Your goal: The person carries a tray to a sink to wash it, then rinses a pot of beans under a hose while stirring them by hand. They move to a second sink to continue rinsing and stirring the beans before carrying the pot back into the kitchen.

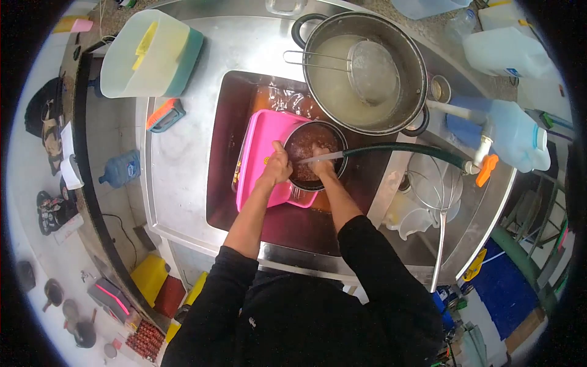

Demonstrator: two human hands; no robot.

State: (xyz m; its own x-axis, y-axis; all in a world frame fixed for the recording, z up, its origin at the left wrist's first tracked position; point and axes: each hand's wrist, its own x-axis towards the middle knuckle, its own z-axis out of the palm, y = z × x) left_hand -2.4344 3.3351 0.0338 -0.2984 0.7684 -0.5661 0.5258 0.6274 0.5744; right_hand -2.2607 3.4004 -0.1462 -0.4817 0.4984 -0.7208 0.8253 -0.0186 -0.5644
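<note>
A small dark pot full of reddish-brown contents sits on a pink tray in the steel sink. My left hand grips the pot's near-left rim. Inside the pot, my right hand is down in the reddish contents; I cannot tell whether it holds anything. A stream of water from a dark green hose runs across into the pot.
A large pot of pale liquid with a wire strainer stands at the sink's far right. A pale plastic tub sits on the counter at left. Water jugs, an orange tap handle and a skimmer are at right.
</note>
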